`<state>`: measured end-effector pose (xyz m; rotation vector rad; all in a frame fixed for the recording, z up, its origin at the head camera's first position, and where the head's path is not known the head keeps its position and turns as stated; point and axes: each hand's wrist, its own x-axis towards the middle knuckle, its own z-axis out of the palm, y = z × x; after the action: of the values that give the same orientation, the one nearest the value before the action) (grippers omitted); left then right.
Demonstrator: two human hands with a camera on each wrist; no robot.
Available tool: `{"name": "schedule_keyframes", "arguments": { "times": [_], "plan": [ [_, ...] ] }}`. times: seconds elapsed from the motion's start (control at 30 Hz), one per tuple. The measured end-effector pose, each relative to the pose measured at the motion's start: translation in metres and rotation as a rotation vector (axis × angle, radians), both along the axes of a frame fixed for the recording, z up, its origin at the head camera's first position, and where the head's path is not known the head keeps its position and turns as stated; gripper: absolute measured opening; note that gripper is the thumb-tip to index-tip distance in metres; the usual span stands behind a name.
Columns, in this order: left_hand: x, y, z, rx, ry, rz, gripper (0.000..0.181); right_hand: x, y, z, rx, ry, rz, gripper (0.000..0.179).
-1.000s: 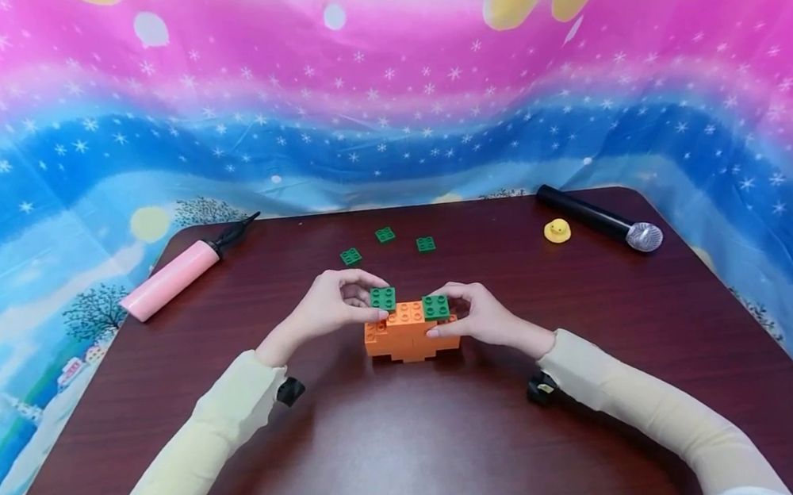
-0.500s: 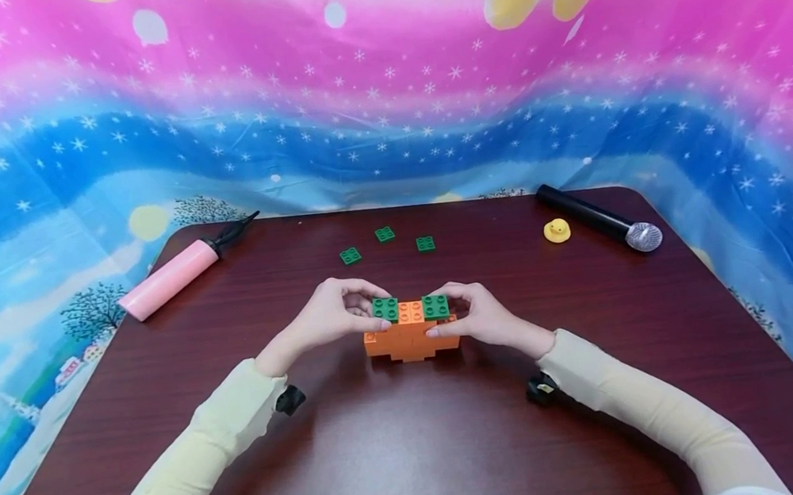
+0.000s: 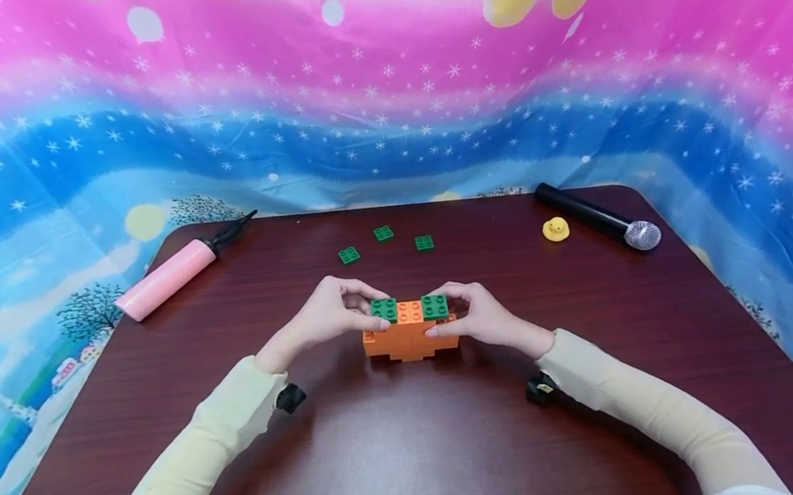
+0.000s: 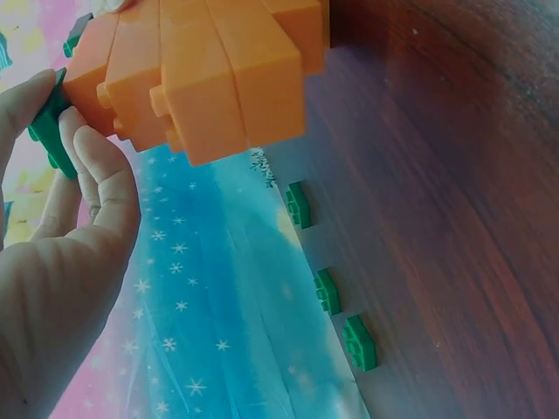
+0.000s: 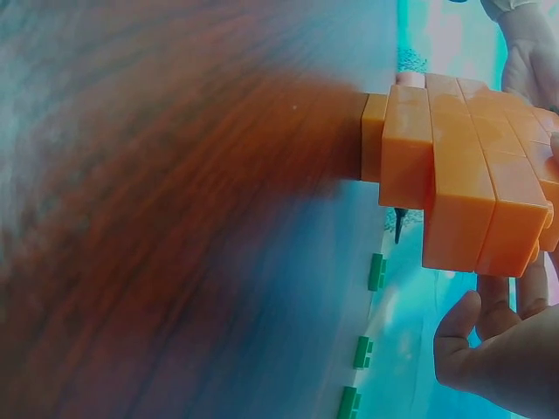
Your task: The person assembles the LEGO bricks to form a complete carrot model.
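Observation:
A stepped build of orange toy bricks (image 3: 411,343) stands on the table, broad in the middle and narrow at the base. My left hand (image 3: 324,316) pinches a green flat four-stud brick (image 3: 384,310) at the build's upper left. The left wrist view shows that green brick (image 4: 54,127) edge-on between thumb and fingers, against the orange top. My right hand (image 3: 484,320) grips the build's upper right, thumb on the orange front and index finger behind a second green brick (image 3: 435,306). In the right wrist view its fingers (image 5: 502,314) are partly behind the orange bricks.
Three thin green bricks (image 3: 384,233) lie apart farther back on the dark wooden table (image 3: 416,453). A pink hand pump (image 3: 170,277) is at the back left. A yellow rubber duck (image 3: 556,229) and a black microphone (image 3: 597,216) lie back right. A printed cloth backdrop (image 3: 383,105) surrounds the table.
My left hand has lowered its green brick from above the build's upper left down to the level of the right green brick. The right hand keeps its place on the build.

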<state>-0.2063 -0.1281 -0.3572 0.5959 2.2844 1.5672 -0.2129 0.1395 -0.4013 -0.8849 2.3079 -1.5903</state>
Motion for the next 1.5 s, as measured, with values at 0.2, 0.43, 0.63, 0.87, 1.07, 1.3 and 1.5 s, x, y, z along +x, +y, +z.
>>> {"name": "schedule_keyframes", "arguments": {
  "times": [0.2, 0.43, 0.63, 0.87, 1.07, 1.3, 1.5],
  "plan": [
    [0.0, 0.0, 0.001, 0.005, -0.004, -0.001, 0.037, 0.0, -0.001, 0.0, 0.007, 0.013, -0.006, 0.042],
    [0.001, 0.001, 0.002, -0.005, 0.001, -0.006, 0.037, 0.0, 0.0, -0.001, 0.005, 0.005, -0.01, 0.042],
    [0.001, 0.001, -0.005, -0.136, 0.224, -0.013, 0.038, -0.001, 0.0, 0.0, 0.014, 0.005, -0.01, 0.042],
    [0.0, 0.013, -0.024, -0.144, 0.31, -0.024, 0.051, -0.001, 0.001, 0.0, 0.019, 0.017, -0.007, 0.042],
    [0.0, 0.019, -0.03, -0.076, 0.304, -0.009, 0.036, 0.0, -0.001, 0.0, 0.008, 0.022, 0.004, 0.042],
    [0.001, 0.02, -0.031, -0.061, 0.286, 0.008, 0.033, -0.004, 0.004, 0.006, 0.009, -0.032, 0.068, 0.048],
    [0.001, 0.02, -0.033, -0.06, 0.264, 0.015, 0.034, -0.028, 0.019, 0.015, -0.117, -0.229, 0.146, 0.049]
  ]
}}
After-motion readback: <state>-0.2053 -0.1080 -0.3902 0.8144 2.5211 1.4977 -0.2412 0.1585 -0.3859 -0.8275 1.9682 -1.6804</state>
